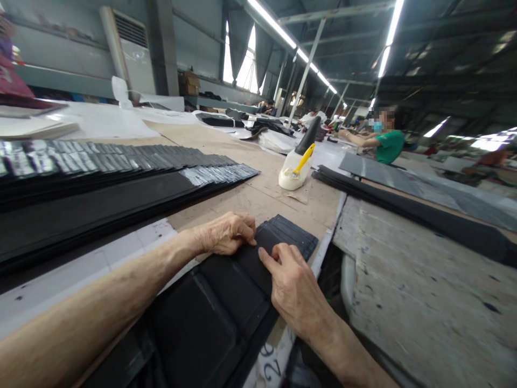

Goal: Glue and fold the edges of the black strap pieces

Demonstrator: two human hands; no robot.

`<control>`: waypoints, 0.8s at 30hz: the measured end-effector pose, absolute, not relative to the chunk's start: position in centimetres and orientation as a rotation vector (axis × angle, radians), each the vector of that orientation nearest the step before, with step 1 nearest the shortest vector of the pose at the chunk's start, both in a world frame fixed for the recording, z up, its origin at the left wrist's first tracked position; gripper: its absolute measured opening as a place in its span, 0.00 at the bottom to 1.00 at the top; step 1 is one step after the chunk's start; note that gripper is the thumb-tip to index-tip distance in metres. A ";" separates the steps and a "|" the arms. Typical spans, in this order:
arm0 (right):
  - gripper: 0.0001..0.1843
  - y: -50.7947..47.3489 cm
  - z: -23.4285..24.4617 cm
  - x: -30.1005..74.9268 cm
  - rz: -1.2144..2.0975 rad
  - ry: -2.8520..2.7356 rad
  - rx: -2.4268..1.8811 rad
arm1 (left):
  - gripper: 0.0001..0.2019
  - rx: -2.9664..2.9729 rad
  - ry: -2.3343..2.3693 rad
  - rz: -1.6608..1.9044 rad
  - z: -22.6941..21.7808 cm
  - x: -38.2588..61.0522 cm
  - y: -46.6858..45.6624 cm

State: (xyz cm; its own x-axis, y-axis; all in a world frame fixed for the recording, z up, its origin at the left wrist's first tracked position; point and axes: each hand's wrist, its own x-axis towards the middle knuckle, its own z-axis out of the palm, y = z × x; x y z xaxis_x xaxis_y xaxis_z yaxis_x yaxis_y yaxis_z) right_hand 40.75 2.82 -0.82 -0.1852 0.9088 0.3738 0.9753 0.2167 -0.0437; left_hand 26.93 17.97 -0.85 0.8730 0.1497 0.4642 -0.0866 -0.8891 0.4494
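brown-topped worktable [238, 205], workshop [197, 46] under strip lights [274, 25], left hand [226, 233] and right hand [293, 283] angled inward over black sheets [197, 307] at the worktable's near edge, fingers curled with little gap, whether they pinch a sheet cannot be told

Two bare hands, one left hand [232, 233] and one right hand [293, 280], appear at the centre of the frame, over one run of overlapping black pieces [202, 307] whose number cannot be told. Two rows of dark strips, a back row [153, 157] and a front row [100, 207], fill the middle left, their layers too many to count. Right of top centre stand one white container [290, 175] and one yellow brush [306, 157]. The upper left holds one air conditioner [135, 54]; the right, one green-shirted person [390, 146]. Two handwritten digits [271, 372] mark the bottom edge.
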 end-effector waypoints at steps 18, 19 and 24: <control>0.22 1.0 -0.4 41.0 -0.435 -2.222 -1.864 | 0.04 2.600 0.120 0.242 3.3 26.5 15.4; 0.21 1.1 -0.3 41.2 -0.409 -2.233 -1.833 | 0.05 2.644 0.142 0.196 3.4 26.5 14.6; 0.16 2.4 0.1 42.7 -0.117 -2.237 -1.752 | 0.07 2.741 0.286 0.252 2.2 25.4 11.0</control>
State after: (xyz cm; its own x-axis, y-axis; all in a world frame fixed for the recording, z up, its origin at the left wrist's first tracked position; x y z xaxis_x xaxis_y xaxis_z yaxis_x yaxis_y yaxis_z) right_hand 42.72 2.41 0.08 -0.2135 0.9359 0.2804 0.9600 0.2542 -0.1177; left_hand 25.42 11.02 2.24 0.9635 0.2305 0.1362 0.1641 -0.9102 0.3802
